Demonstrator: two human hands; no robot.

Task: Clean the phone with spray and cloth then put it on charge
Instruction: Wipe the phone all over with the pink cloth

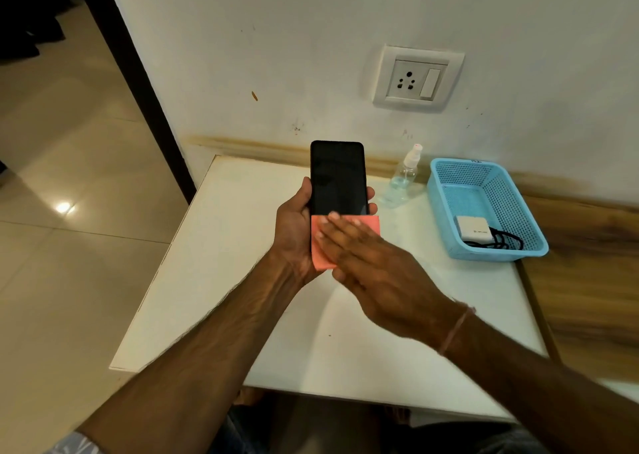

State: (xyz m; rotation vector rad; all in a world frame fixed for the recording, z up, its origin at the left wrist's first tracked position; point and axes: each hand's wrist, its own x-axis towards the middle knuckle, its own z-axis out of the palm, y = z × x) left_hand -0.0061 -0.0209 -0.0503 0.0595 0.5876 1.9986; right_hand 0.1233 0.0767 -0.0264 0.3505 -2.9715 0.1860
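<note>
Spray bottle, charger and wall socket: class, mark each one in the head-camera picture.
spray bottle (pixel 403 176), head view, on its clear body.
charger (pixel 472 231), head view, on its white top face.
wall socket (pixel 408 81), head view, among its pin holes.

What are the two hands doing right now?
Left hand: closed round the phone, holding it above the table.
Right hand: open, flat fingers pressing the pink cloth onto the phone's lower screen.
</note>
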